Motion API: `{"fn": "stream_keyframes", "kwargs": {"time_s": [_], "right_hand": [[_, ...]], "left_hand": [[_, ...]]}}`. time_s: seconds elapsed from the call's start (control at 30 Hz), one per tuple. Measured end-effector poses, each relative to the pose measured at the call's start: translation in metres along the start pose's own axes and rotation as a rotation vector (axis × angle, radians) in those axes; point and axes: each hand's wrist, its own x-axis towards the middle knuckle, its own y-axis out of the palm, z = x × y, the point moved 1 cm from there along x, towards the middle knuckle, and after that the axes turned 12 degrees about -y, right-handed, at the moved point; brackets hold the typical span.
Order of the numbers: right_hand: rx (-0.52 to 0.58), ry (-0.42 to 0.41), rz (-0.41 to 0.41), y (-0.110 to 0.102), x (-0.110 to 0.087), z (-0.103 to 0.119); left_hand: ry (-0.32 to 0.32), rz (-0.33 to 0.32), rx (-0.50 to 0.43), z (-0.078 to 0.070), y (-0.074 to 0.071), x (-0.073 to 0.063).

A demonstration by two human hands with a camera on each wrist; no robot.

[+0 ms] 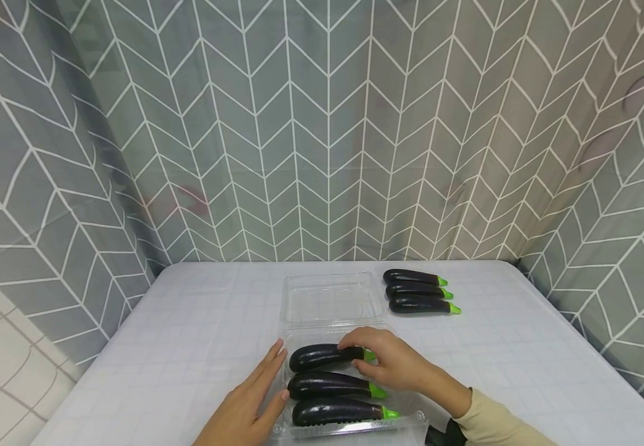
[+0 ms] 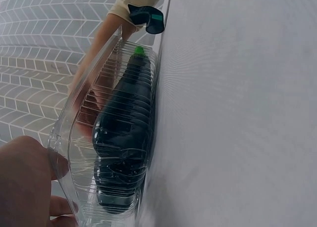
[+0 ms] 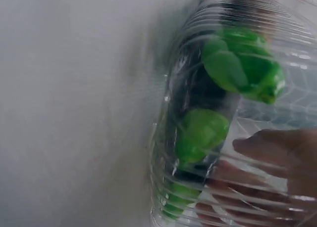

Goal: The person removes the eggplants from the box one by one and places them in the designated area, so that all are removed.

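Observation:
Three dark eggplants lie side by side in a clear plastic clamshell box (image 1: 411, 422), green stems to the right. My right hand (image 1: 391, 362) is over the farthest eggplant (image 1: 316, 357), its fingers and thumb curved round the stem end. The middle eggplant (image 1: 327, 385) and the nearest eggplant (image 1: 335, 411) lie below it. At the box's left side my left hand (image 1: 246, 396) rests with fingers extended. In the left wrist view, the left thumb and fingers touch the box rim (image 2: 58, 138). Through the ribbed wall, the right wrist view shows the right hand (image 3: 272, 172), blurred.
The box's open lid (image 1: 330, 299) lies back, away from me. Three more eggplants (image 1: 419, 303) lie in a row on the white-covered table (image 1: 216, 310), right of the lid. A patterned grey curtain (image 1: 327, 124) hangs behind and at both sides.

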Motion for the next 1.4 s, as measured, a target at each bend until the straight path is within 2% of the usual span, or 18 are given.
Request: {"fn": "stream_keyframes", "kwargs": {"time_s": [0.17,0.4,0.57,0.67,1.0,1.4], "right_hand": [[-0.018,0.049,0.041,0.0016,0.0015,0.0013],[-0.141,0.101,0.119,0.0021,0.0029,0.0061],[-0.166,0.174,0.195,0.0028,0.0038,0.0086],[-0.182,0.192,0.213,0.0028,0.004,0.0096],[-0.205,0.2,0.222,0.0037,0.0037,0.0091],[-0.18,0.165,0.129,0.0032,0.0022,0.0091]], "left_hand": [[0.009,-0.013,-0.007,0.0009,0.0005,-0.0004],[0.013,-0.014,-0.013,0.0025,0.0013,0.0002],[0.013,-0.021,-0.01,0.0028,0.0024,0.001],[0.023,-0.034,-0.001,0.0026,0.003,0.0009],[-0.009,-0.001,-0.019,0.0026,0.0018,0.0007],[-0.028,0.025,-0.02,0.0028,0.0027,0.0021]]}}
